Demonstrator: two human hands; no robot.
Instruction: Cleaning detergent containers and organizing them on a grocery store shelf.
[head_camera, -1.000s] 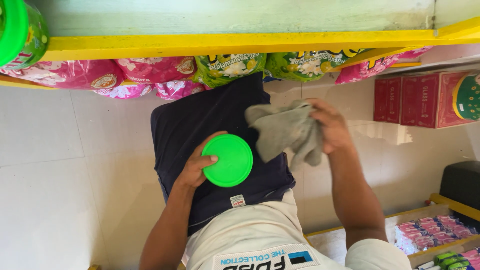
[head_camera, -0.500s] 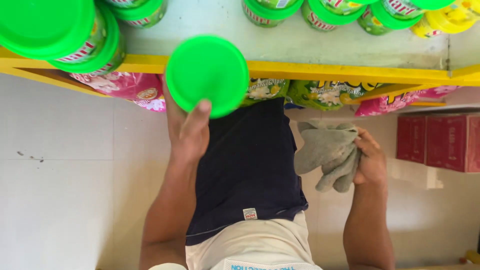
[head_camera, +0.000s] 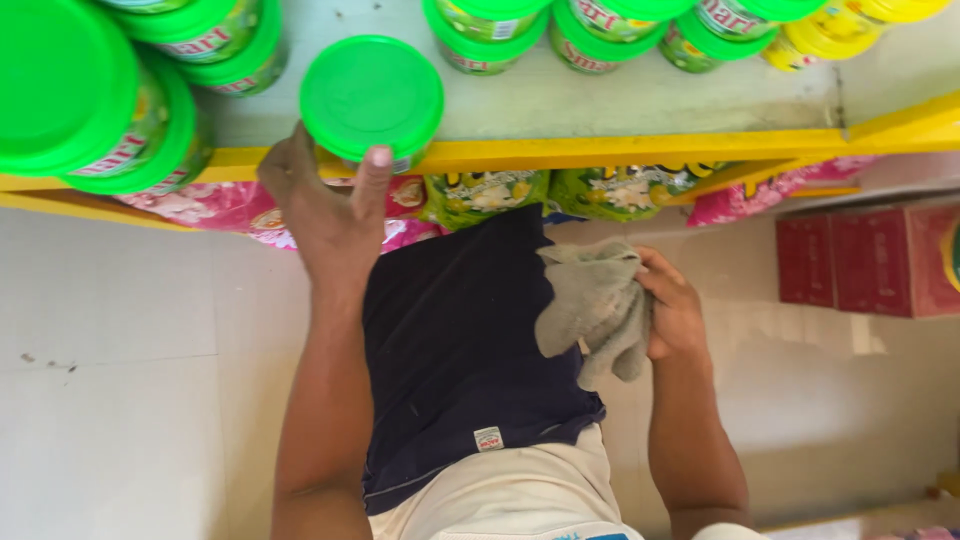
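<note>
Bare grey shelf surface (head_camera: 600, 95) open right of round green-lidded tub (head_camera: 372, 95); green-lidded tub stacks (head_camera: 95, 100) block left, tub row (head_camera: 590, 25) blocks rear.

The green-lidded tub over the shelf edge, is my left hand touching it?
Touching. The head view shows the left hand gripping the green-lidded tub, one finger pressed against its side below the lid.
</note>
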